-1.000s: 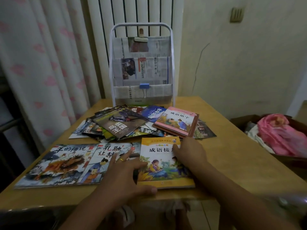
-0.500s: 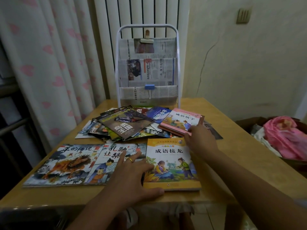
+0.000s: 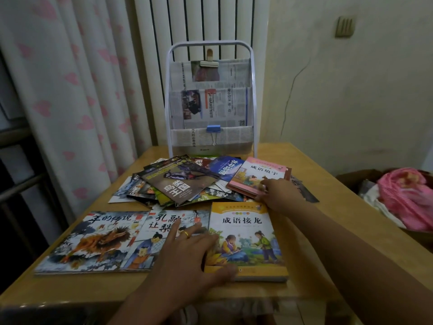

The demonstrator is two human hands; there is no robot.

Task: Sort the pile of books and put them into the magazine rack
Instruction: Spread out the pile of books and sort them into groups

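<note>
**Hands at work over a table of picture books**

A light wooden table (image 3: 328, 233) carries a white metal-framed magazine rack lined with newspaper (image 3: 210, 102) at its far edge, upright against the radiator. In front of the rack sprawls a loose pile of glossy books (image 3: 178, 184). Nearer, 3 books lie flat in a row: a blue-white dragon-cover book (image 3: 89, 240), a blue pear-story book (image 3: 152, 235) and a yellow-covered idiom book (image 3: 246, 233). The left hand (image 3: 187, 252) rests spread across the last 2, fingers straight, thumb on the yellow book's near edge. The right hand (image 3: 278, 195) pinches the near corner of a pink-covered idiom book (image 3: 255, 177) atop the pile's right side.
</note>
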